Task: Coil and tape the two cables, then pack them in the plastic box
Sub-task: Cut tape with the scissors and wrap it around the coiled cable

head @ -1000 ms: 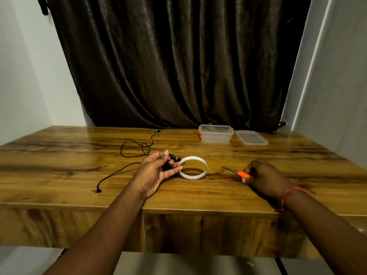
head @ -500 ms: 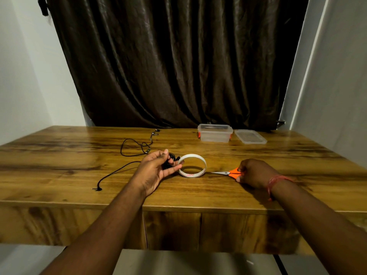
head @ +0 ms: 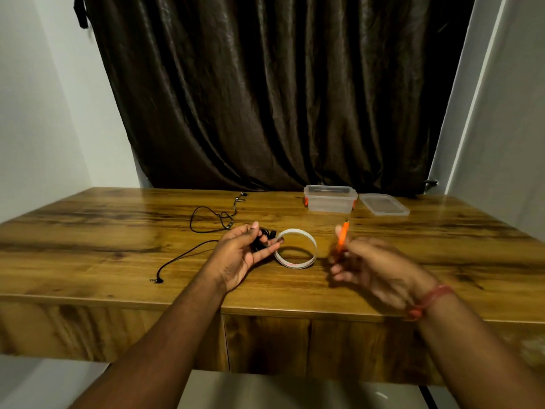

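left hand (head: 241, 255): curled around a black coiled cable (head: 263, 240), fingers pinching the bundle, held just above the desk (head: 88, 231) near the middle, touching or just beside the tape roll's left side
right hand (head: 368, 267): motion-blurred, raised off the desk, gripping orange-handled scissors (head: 342, 236) with the tip pointing up and away; red thread band (head: 430, 299) on the wrist
tape roll (head: 295, 248): white ring, lies flat on the desk between both hands
second cable (head: 212, 216): black, loose and uncoiled, left of centre; one end near the far edge, the plug end (head: 156, 280) near the front edge
plastic box (head: 329, 198): clear, open, orange clips, at the far edge right of centre
lid (head: 383, 204): flat on the desk, just right of the box
backdrop: dark curtain (head: 280, 93) behind the far edge
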